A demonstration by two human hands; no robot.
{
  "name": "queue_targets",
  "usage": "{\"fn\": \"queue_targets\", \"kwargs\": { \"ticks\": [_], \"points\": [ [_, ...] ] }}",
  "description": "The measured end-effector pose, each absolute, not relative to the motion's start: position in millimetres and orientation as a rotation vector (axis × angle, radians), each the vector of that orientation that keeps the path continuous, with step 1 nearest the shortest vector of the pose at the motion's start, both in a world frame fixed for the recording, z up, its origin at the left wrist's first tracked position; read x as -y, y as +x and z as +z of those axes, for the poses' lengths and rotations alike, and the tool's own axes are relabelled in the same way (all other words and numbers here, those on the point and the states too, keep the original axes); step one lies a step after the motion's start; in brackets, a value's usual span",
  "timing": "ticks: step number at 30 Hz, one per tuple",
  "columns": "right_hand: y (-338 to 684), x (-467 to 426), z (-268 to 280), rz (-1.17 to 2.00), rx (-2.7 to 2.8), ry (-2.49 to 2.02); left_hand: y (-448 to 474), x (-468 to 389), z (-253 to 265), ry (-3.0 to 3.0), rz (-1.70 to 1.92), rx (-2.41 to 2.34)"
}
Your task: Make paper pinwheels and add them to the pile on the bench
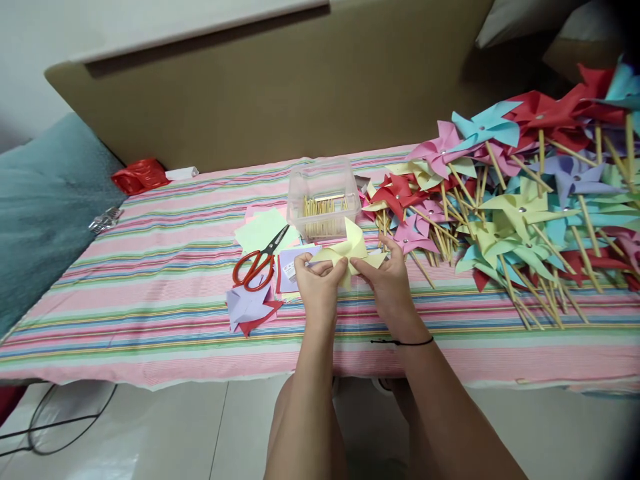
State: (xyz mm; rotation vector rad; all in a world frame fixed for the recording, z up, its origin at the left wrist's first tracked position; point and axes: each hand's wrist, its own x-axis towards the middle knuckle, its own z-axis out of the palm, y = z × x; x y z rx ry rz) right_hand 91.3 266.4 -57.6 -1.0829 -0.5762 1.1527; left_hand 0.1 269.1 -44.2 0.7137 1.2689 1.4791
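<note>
Pale paper pinched between two hands

Our fingers are closed on paper: the thumb and fingertips of the left hand (320, 285) and those of the right hand (393, 283) pinch a pale yellow pinwheel (354, 237) from both sides, the thumbs near its middle. It is raised in front of us above the striped cloth (165, 300), and we see no stick on it.

We judge it very light, springy where it curls and easy to crease or tear; it should not slip much. The best hold looks to be the middle, where the folds meet, with only gentle pressure, leaving the thin tips alone.

Just beyond it sits a clear plastic box (325, 171) holding short sticks (321, 207); its near wall is close behind the upper blade, so we have little room forward. Beside our left hand lie a purple sheet (287, 280), pale green sheets (256, 232) and the orange-handled scissors (270, 251), blades pointing towards the box. Nearer us, a folded purple piece (247, 307) rests on red paper (265, 317).

On our right, a large heap of pinwheels on sticks (523, 211) crowds that side. Far left, a red bag (141, 177) lies near the teal cushion (55, 200).
</note>
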Motion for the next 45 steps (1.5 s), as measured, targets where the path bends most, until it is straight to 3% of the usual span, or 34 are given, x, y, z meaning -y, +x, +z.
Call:
{"fn": "queue_targets", "kwargs": {
  "ticks": [8,17,32,38,42,45],
  "points": [
    [109,-267,-57,1.137,0.674,-1.155,-13,-268,-36,0.799,1.321,-1.141],
    [139,-264,-56,1.405,0.965,-1.221,-31,-269,-41,1.085,0.975,-1.081],
    [142,-260,-53,1.463,1.040,-1.172,-24,-269,-43,1.029,1.000,-1.190],
    [169,-255,-53,1.188,0.976,-1.375,-26,-271,-39,0.843,1.127,-1.265],
    [202,-248,-74,0.929,1.364,-1.689,-27,-273,-39,0.774,1.209,-1.287],
    [216,-245,-90,0.907,1.568,-1.784,-27,-275,-41,0.778,1.237,-1.285]
  ]
}}
